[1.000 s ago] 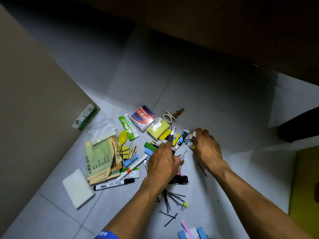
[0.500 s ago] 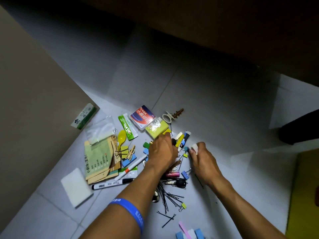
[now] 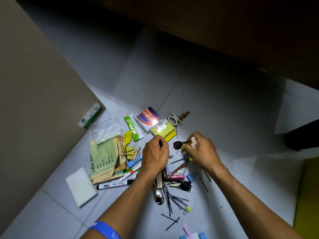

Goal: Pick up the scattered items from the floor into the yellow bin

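Small items lie scattered on the grey floor tiles: a black marker (image 3: 114, 184), booklets (image 3: 105, 159), a yellow spoon (image 3: 127, 137), a yellow note pad (image 3: 163, 129), black hairpins (image 3: 172, 199) and a car key (image 3: 183, 185). My left hand (image 3: 156, 152) hovers over the pile's middle, its fingers curled round small dark pieces that are mostly hidden. Just to its right, my right hand (image 3: 201, 150) grips a bunch of small items, among them a black key head (image 3: 177, 145) and a white piece. A strip of the yellow bin (image 3: 309, 195) shows at the right edge.
A white sponge (image 3: 81, 186) lies at the lower left. A green box (image 3: 90, 116) leans by the tan wall on the left. A red-and-blue packet (image 3: 148, 118) and a white hook (image 3: 173, 119) mark the pile's far side. Dark furniture stands behind and at the right.
Both hands have lifted a little and come closer together with gathered items. The pens and coloured pieces near the note pad are gone from the floor. The black key head now sticks out of my right hand.
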The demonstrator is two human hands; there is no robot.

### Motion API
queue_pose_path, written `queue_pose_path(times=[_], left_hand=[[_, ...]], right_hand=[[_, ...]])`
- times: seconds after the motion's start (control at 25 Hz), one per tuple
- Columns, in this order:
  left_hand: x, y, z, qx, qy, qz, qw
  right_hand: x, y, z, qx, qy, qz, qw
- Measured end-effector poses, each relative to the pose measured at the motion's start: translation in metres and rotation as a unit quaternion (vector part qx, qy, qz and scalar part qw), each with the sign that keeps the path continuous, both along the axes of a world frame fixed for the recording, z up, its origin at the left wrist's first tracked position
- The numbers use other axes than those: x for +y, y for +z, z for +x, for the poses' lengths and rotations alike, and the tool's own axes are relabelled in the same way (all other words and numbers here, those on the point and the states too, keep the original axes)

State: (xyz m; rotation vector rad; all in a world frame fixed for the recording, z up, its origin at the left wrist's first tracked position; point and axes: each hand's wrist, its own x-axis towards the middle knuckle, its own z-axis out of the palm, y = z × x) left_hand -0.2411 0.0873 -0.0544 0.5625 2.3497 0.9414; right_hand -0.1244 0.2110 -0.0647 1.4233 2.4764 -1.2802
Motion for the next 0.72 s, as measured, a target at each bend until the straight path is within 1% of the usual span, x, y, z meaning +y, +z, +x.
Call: queue_pose_path(times=[0.04, 0.08, 0.12, 0.2, 0.28, 0.32, 0.4, 0.48, 0.56, 0.6, 0.68, 0.72], left_hand=[[-0.004, 0.001, -0.005, 0.017, 0.012, 0.008, 1.0], [-0.008, 0.001, -0.011, 0.045, 0.029, 0.006, 0.999], [-0.013, -0.001, -0.019, 0.073, 0.048, -0.004, 0.996], [-0.02, -0.004, -0.034, 0.093, 0.047, -0.047, 0.993], [-0.023, -0.008, -0.037, 0.084, 0.002, -0.09, 0.992], [-0.023, -0.011, -0.036, 0.083, -0.013, -0.103, 0.991], [-0.023, -0.014, -0.032, 0.087, -0.007, -0.123, 0.988], [-0.025, -0.02, -0.03, 0.077, 0.024, -0.144, 0.986], [-0.023, -0.022, -0.025, 0.057, 0.032, -0.167, 0.984], [-0.02, -0.022, -0.021, 0.053, 0.019, -0.177, 0.983], [-0.015, -0.019, -0.015, 0.052, -0.008, -0.174, 0.983], [-0.015, -0.016, -0.016, 0.048, -0.007, -0.159, 0.986]], right_hand=[[0.0, -0.004, -0.002, -0.068, 0.081, 0.087, 0.991], [-0.001, -0.007, -0.003, -0.102, 0.119, 0.136, 0.978], [-0.005, -0.008, -0.004, -0.115, 0.131, 0.162, 0.971], [-0.014, -0.01, -0.003, -0.121, 0.137, 0.199, 0.963], [-0.023, -0.011, 0.002, -0.106, 0.134, 0.231, 0.958], [-0.025, -0.009, 0.004, -0.083, 0.117, 0.246, 0.959], [-0.024, -0.005, 0.0, -0.015, 0.088, 0.273, 0.958], [-0.025, -0.002, -0.015, 0.016, 0.121, 0.274, 0.954], [-0.026, -0.004, -0.033, 0.0, 0.199, 0.251, 0.947], [-0.025, -0.008, -0.039, -0.021, 0.229, 0.243, 0.942], [-0.022, -0.014, -0.046, -0.06, 0.251, 0.242, 0.935], [-0.021, -0.014, -0.049, -0.071, 0.251, 0.245, 0.934]])
